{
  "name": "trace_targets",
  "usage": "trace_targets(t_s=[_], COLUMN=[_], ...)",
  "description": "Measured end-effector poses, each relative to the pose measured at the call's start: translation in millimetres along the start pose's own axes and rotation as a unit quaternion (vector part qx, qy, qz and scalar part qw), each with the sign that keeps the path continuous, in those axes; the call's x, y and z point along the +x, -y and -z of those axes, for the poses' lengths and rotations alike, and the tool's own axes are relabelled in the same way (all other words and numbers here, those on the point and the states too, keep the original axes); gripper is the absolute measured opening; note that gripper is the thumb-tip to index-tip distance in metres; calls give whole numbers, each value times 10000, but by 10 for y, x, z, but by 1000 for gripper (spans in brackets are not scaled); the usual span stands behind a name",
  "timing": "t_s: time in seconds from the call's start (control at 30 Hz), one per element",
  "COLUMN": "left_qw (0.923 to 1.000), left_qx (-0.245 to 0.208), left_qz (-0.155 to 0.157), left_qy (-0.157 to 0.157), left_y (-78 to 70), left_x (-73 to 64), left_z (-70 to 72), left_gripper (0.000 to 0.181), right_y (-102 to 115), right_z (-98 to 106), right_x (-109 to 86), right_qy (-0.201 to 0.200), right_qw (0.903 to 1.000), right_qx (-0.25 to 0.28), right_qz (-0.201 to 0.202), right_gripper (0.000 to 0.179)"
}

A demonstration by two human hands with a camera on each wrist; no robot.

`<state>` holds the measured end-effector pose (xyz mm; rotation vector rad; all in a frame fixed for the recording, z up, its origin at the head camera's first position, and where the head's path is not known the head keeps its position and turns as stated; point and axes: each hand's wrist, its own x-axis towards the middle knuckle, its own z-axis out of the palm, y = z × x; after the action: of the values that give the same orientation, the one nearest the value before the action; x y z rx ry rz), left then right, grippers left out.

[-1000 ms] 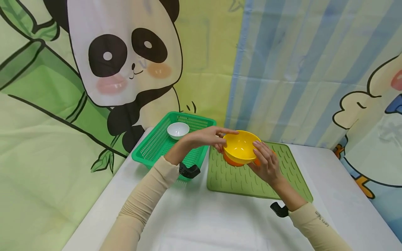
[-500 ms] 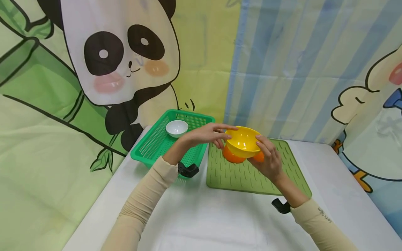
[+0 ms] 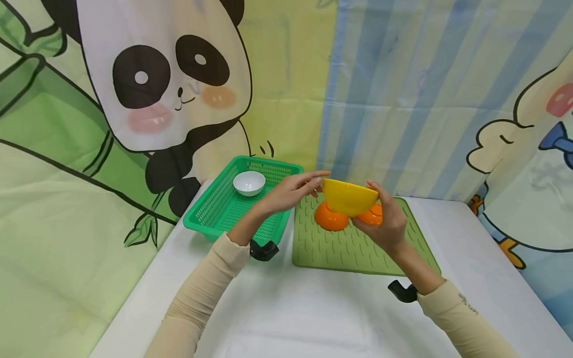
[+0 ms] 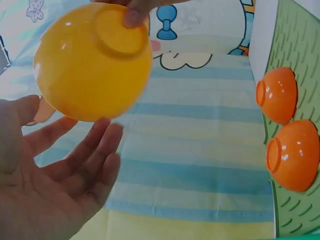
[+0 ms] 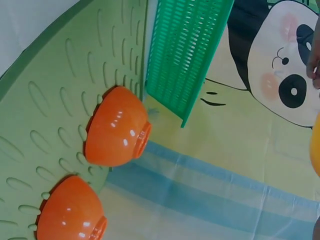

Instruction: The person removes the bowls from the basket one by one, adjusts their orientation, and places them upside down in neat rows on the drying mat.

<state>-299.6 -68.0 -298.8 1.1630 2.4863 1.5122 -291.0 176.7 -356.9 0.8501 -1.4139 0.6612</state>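
Observation:
A yellow bowl [image 3: 349, 198] is held up above the green mat, tilted so its outer side shows in the head view. My right hand [image 3: 388, 219] grips it at the right, thumb under the base. At the left rim is my left hand [image 3: 290, 193], its fingers loosely extended; in the left wrist view the fingertips [image 4: 114, 134] touch or nearly touch the edge of the bowl. Two orange bowls rest upside down on the mat: one orange bowl [image 3: 331, 219] shows well, while the other orange bowl [image 3: 372, 216] is partly hidden behind the yellow one.
A green perforated basket [image 3: 210, 209] stands left of the mat, with a white bowl [image 3: 249, 183] inside it. The green drying mat [image 3: 358, 253] lies on the white-covered table [image 3: 313, 313]. A printed curtain [image 3: 380, 99] hangs behind.
The yellow bowl has tipped from showing its inside to showing its outside, turned by my right hand. My left fingers have slid off the inner rim to its left edge.

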Motion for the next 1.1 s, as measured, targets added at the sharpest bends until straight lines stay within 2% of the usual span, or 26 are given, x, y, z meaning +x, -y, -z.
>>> trace_targets(t_s=[0.1, 0.27, 0.37, 0.5, 0.6, 0.73, 0.83, 0.97, 1.1], left_qw=[9964, 9822, 9748, 9686, 9656, 9604, 9573, 9594, 9657], left_qx=[631, 1333, 1575, 1758, 1837, 1877, 1879, 1873, 1781], left_qz=[-301, -754, -1044, -1337, -1501, -1810, -1990, -1940, -1754], left_qy=[-484, -1085, -1185, -1144, -1063, -979, -935, -828, -701], left_y=[45, 112, 133, 129, 132, 162, 195, 239, 260], left_x=[-33, -72, -90, -114, -131, -139, -133, -121, -119], left_z=[-21, -49, -57, -60, -71, -109, -148, -207, -259], left_gripper=[44, 62, 72, 82, 89, 96, 100, 110, 116], right_y=[-32, -7, 70, 191, 233, 176, 127, 111, 108], right_z=[24, 76, 112, 165, 189, 189, 184, 189, 203], right_x=[-29, 6, 92, 208, 229, 123, 41, 16, 30], right_qy=[218, 640, 864, 1155, 1354, 1655, 1943, 2371, 2882], right_qw=[9992, 9936, 9870, 9735, 9584, 9342, 9115, 8785, 8446], right_qx=[-46, 314, 633, 1014, 1278, 1429, 1377, 1120, 884], right_qz=[-326, -872, -1197, -1696, -2161, -2819, -3354, -3993, -4426], right_gripper=[67, 75, 74, 69, 61, 57, 53, 47, 48])
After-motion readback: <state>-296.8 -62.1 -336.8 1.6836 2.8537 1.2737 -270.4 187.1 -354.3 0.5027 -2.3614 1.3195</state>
